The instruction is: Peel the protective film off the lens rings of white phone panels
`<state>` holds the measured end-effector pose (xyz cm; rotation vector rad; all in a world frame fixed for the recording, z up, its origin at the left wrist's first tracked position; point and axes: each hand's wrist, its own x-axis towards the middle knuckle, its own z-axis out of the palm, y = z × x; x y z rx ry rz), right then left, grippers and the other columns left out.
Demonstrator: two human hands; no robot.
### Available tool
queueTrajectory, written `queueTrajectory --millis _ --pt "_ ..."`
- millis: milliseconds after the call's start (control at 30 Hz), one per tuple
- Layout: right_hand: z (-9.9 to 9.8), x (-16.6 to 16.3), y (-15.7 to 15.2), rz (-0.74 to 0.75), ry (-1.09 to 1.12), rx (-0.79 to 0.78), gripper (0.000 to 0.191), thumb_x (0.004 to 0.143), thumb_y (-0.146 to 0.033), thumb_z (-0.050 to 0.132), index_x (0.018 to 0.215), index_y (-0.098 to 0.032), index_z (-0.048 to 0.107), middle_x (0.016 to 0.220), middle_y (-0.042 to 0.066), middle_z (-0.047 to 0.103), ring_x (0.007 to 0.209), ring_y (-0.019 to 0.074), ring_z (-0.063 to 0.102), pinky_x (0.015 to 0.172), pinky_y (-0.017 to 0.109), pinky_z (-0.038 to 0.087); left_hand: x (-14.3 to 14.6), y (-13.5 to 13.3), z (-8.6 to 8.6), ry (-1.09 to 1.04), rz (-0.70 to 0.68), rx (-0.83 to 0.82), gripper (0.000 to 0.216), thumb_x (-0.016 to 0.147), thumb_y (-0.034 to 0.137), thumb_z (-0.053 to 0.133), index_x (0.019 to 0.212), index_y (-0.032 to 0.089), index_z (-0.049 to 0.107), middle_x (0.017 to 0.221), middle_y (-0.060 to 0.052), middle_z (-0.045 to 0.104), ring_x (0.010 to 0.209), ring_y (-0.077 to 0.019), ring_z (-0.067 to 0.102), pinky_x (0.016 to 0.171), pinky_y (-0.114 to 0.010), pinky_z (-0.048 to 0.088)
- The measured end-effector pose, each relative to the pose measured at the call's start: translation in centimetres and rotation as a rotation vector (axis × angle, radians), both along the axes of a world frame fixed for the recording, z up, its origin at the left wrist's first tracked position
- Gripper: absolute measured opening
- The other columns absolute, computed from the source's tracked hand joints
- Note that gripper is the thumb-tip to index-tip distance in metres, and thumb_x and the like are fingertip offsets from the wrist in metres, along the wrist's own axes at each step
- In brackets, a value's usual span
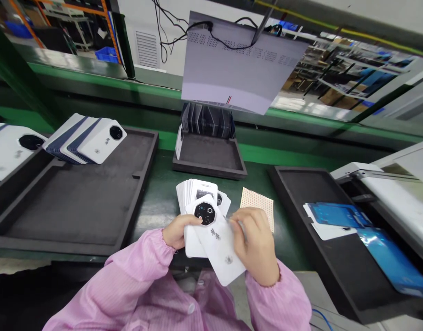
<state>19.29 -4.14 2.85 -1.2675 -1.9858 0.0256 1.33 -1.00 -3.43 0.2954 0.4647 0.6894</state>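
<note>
My left hand (181, 231) grips a white phone back cover (221, 246) near its black camera window, thumb on top. The cover is tilted, its printed face up. Under it, a fanned stack of white phone covers (191, 197) rests on the green bench. My right hand (258, 243) is curled at the cover's right edge, thumb and forefinger close together. Whatever lies in that pinch, if anything, is too small or hidden to name. Just beyond my right hand is a beige sheet of small dot stickers (256, 200), partly covered by the hand.
Left, a large black tray (90, 202) carries stacked white covers (101, 140). A smaller black tray (211, 151) at the back holds a row of dark panels (208, 120). In the right tray (356, 271) lie blue-filmed panels (394, 262). A grey panel (239, 64) hangs above.
</note>
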Motion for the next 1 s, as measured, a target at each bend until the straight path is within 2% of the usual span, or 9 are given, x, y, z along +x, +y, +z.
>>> queueTrajectory --millis 100,200,267,300,367,433,533,767,1000 --pt "0.0 0.9 -1.8 0.144 0.020 0.118 0.014 0.080 -0.007 0.049 0.081 -0.020 0.053 0.084 0.006 0.055 0.087 0.0229 0.054 0.072 0.042 0.047 0.0 0.3 0.2 -0.014 0.014 -0.018 0.037 0.067 0.016 0.052 0.101 0.004 0.063 0.085 -0.013 0.071 0.084 -0.0266 0.065 0.082 -0.037 0.044" --pt "0.6 2.9 -2.8 0.257 0.370 0.211 0.014 0.086 -0.021 0.047 0.072 -0.023 0.050 0.068 0.002 0.050 0.073 0.0199 0.056 0.056 0.035 0.048 0.0 0.4 0.9 -0.042 -0.031 -0.022 0.045 0.063 0.014 0.051 0.106 0.001 0.060 0.092 -0.016 0.070 0.091 -0.0287 0.063 0.085 -0.039 0.042" --pt "1.4 3.9 -2.2 0.314 0.598 0.176 0.018 0.087 -0.028 0.048 0.070 -0.024 0.049 0.061 -0.001 0.045 0.062 0.0172 0.053 0.048 0.030 0.044 0.0 0.3 1.3 -0.118 -0.116 0.013 0.053 0.059 0.014 0.050 0.109 -0.001 0.058 0.097 -0.018 0.068 0.095 -0.0305 0.061 0.085 -0.039 0.041" --pt "1.9 4.1 -1.6 0.341 0.643 0.072 0.015 0.086 -0.027 0.050 0.071 -0.023 0.050 0.061 -0.001 0.046 0.059 0.0162 0.053 0.048 0.030 0.044 -0.1 0.2 1.3 -0.173 -0.161 0.038 0.056 0.058 0.015 0.049 0.111 -0.001 0.056 0.101 -0.018 0.067 0.097 -0.0313 0.061 0.085 -0.039 0.040" --pt "2.8 3.7 0.3 0.368 0.604 -0.285 0.008 0.084 -0.021 0.054 0.075 -0.021 0.055 0.067 0.000 0.054 0.062 0.0155 0.055 0.054 0.031 0.046 -0.1 0.2 1.3 -0.274 -0.219 0.077 0.062 0.056 0.017 0.047 0.115 -0.001 0.053 0.107 -0.019 0.064 0.099 -0.0319 0.059 0.086 -0.040 0.039" --pt "3.5 2.8 2.4 0.382 0.535 -0.558 0.007 0.082 -0.021 0.055 0.076 -0.019 0.058 0.073 0.002 0.058 0.068 0.0151 0.057 0.060 0.030 0.047 -0.1 0.1 1.0 -0.323 -0.237 0.083 0.063 0.057 0.019 0.046 0.117 -0.001 0.052 0.112 -0.020 0.062 0.101 -0.0319 0.058 0.087 -0.042 0.038" --pt "4.0 1.2 4.7 0.455 0.448 -0.783 0.011 0.082 -0.026 0.055 0.076 -0.017 0.059 0.073 0.002 0.059 0.068 0.0141 0.056 0.062 0.028 0.047 0.0 0.0 0.7 -0.336 -0.228 0.079 0.060 0.060 0.020 0.045 0.115 0.000 0.053 0.111 -0.020 0.062 0.099 -0.0319 0.059 0.087 -0.043 0.038" --pt "3.7 -0.2 6.2 0.557 0.245 -0.859 0.011 0.082 -0.023 0.053 0.075 -0.018 0.059 0.073 0.000 0.060 0.067 0.0123 0.055 0.063 0.025 0.045 0.3 0.0 0.9 -0.267 -0.240 0.065 0.051 0.069 0.035 0.046 0.100 -0.002 0.061 0.097 -0.020 0.066 0.088 -0.0297 0.063 0.078 -0.037 0.043" --pt "3.5 -1.0 6.3 0.563 0.189 -0.841 0.013 0.082 -0.019 0.051 0.073 -0.017 0.060 0.071 0.000 0.062 0.065 0.0123 0.057 0.063 0.024 0.044 0.2 -0.4 0.9 -0.161 -0.233 0.065 0.073 0.081 0.061 0.034 0.099 -0.004 0.062 0.094 -0.022 0.066 0.082 -0.0278 0.063 0.073 -0.035 0.045"
